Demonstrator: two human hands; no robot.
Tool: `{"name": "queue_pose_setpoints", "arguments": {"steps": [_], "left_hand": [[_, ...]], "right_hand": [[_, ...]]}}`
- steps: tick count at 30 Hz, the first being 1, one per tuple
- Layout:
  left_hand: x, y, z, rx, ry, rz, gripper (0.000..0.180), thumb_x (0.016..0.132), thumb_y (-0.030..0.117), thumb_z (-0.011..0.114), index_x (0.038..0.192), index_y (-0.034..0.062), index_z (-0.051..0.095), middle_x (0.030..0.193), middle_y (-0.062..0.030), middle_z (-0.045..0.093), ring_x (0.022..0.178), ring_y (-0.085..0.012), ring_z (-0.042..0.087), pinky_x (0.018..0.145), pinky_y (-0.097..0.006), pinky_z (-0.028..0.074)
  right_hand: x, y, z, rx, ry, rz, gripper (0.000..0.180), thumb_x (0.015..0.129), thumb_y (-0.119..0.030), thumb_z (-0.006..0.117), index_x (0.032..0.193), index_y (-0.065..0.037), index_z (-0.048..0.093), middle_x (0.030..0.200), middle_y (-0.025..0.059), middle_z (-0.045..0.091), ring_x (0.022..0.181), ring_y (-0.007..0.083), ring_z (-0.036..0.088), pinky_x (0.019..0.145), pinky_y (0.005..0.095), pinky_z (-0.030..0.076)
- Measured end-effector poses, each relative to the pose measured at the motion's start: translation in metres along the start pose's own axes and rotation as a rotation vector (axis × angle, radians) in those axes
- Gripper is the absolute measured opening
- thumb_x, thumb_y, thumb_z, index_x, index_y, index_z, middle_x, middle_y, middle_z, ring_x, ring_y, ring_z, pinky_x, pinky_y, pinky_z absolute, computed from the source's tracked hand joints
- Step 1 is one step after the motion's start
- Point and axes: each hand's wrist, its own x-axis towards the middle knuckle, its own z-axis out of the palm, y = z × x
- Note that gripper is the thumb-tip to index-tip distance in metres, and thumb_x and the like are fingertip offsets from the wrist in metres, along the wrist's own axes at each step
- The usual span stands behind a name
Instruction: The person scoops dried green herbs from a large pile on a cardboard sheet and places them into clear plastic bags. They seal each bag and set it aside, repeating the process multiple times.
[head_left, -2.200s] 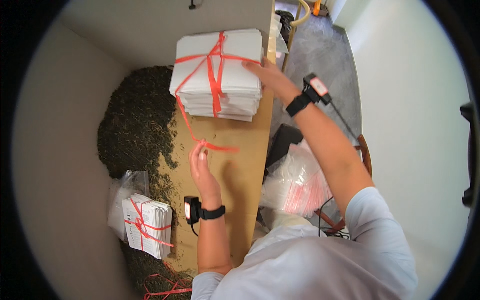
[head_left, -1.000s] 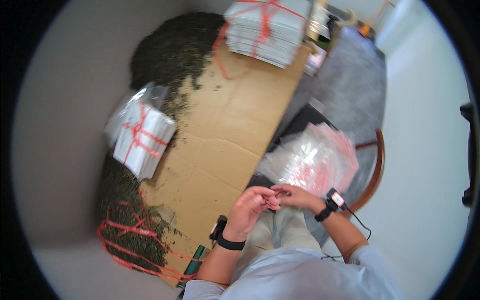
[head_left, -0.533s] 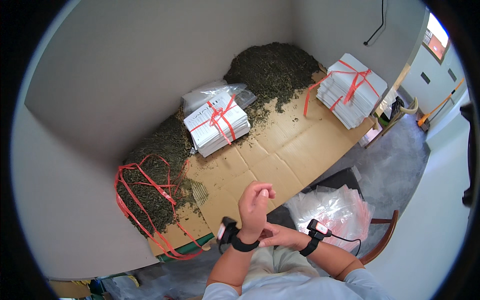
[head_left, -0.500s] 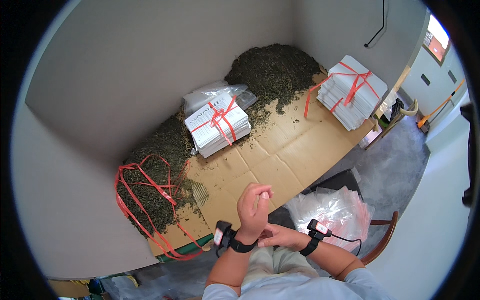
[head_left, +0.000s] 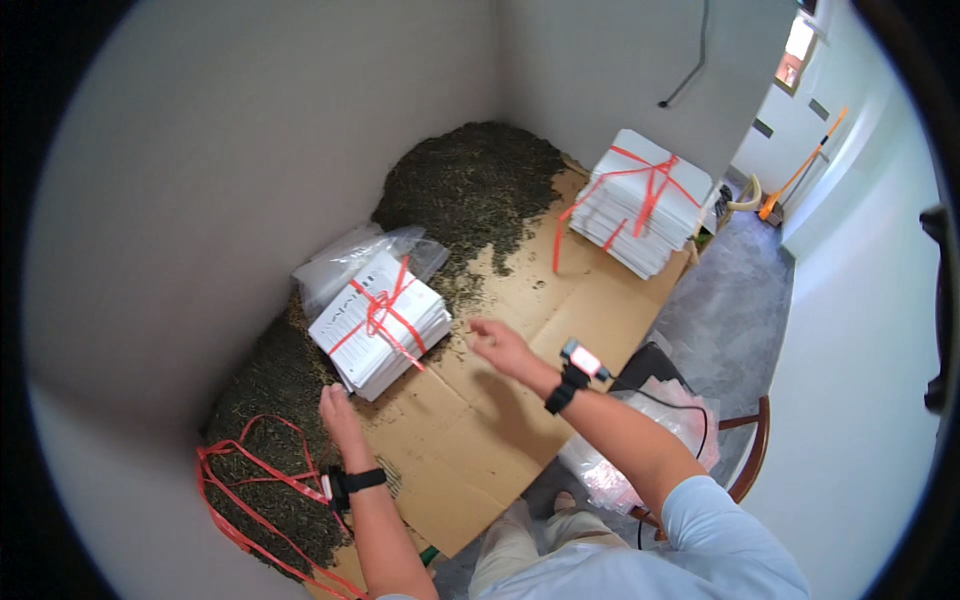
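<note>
cardboard sheet (head_left: 520, 330) | white red-tied bundle (head_left: 380, 322) | left hand (head_left: 338, 412) touching, right hand (head_left: 500, 347) near, both grips open

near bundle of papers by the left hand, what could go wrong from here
The near bundle sits partly on a clear bag and against loose dried leaves; dragging it may slide the bag or scatter leaves over the cardboard. The left hand touches only its corner, the right hand is apart, so a one-sided lift could tilt it. Loose red cord lies near the left wrist and might snag.
</note>
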Motion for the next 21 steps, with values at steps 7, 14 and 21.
{"name": "queue_pose_setpoints", "arguments": {"steps": [7,14,21], "left_hand": [[0.059,-0.050,0.020,0.199,-0.309,-0.154,0.054,0.093,0.042,0.044,0.118,-0.0056,0.053,0.112,-0.0283,0.050,0.105,-0.0398,0.047,0.093,-0.044,0.036],[0.046,-0.037,0.019,0.202,-0.342,-0.207,0.054,0.091,0.032,0.052,0.133,-0.0010,0.040,0.116,-0.0233,0.045,0.107,-0.0386,0.047,0.094,-0.042,0.037],[0.034,-0.027,0.018,0.097,-0.288,-0.189,0.047,0.095,0.024,0.047,0.135,0.0004,0.039,0.115,-0.0199,0.045,0.106,-0.0348,0.047,0.092,-0.042,0.037]], "right_hand": [[0.124,-0.011,0.042,0.142,-0.089,0.334,0.076,0.083,-0.052,0.056,0.129,0.008,0.044,0.129,0.0239,0.049,0.116,0.0295,0.050,0.094,0.0346,0.041],[0.143,-0.019,0.050,0.123,-0.218,0.259,0.058,0.083,-0.039,0.061,0.119,0.006,0.056,0.113,0.0196,0.060,0.103,0.0257,0.057,0.087,0.0333,0.044],[0.119,-0.018,0.058,0.294,-0.068,0.211,0.069,0.079,-0.032,0.067,0.135,0.000,0.042,0.127,0.0216,0.049,0.114,0.0296,0.050,0.098,0.0338,0.038]]}}
